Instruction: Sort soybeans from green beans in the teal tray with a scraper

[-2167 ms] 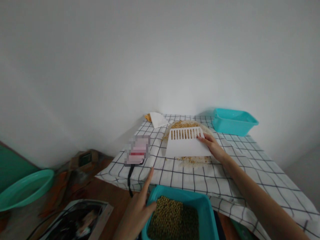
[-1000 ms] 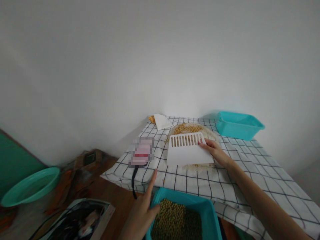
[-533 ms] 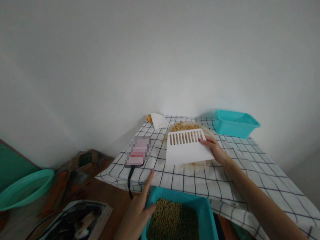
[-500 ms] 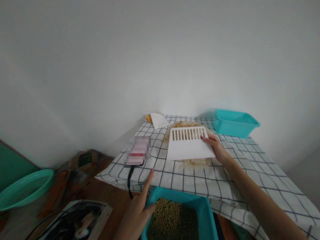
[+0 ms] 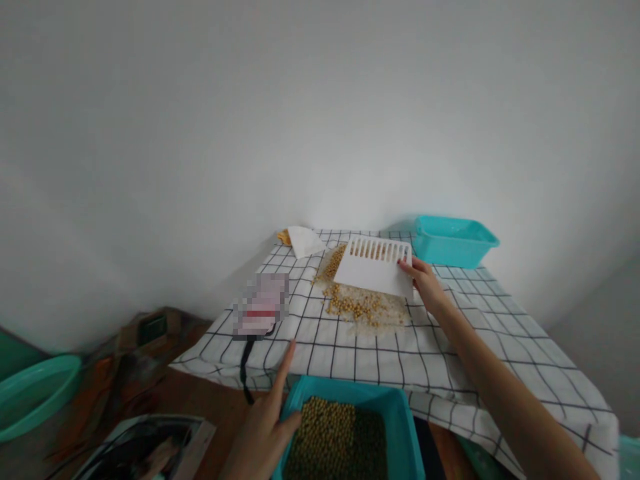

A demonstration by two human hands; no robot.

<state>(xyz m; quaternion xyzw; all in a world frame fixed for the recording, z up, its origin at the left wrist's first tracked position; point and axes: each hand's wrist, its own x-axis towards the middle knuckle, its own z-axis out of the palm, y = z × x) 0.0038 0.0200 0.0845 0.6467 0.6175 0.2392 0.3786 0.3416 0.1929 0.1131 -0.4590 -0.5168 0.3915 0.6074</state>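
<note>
My right hand (image 5: 424, 280) is closed on the right side of a white slotted plastic scraper (image 5: 373, 270), tilted over the soybeans on the table. Loose yellow soybeans (image 5: 355, 305) lie on a pale, crumb-covered patch of cloth in front of the scraper and to its left. Below the table's front edge is a teal bin (image 5: 350, 388) holding many soybeans (image 5: 325, 437), its right part in shadow. My left hand (image 5: 265, 423) grips the bin's left rim, thumb over the inner side and index finger stretched forward; its other fingers are hidden.
A second teal bin (image 5: 453, 243) stands at the back right of the checked tablecloth (image 5: 320, 347). A blurred-out pink object (image 5: 263, 303) with a black strap lies at the left edge. White paper (image 5: 304, 241) is at the back. A green basin (image 5: 40, 393) and boxes sit lower left.
My right hand has moved the scraper away from me, toward the wall, uncovering soybeans in front of it. The left hand keeps its place at the bin. The view has shifted slightly.
</note>
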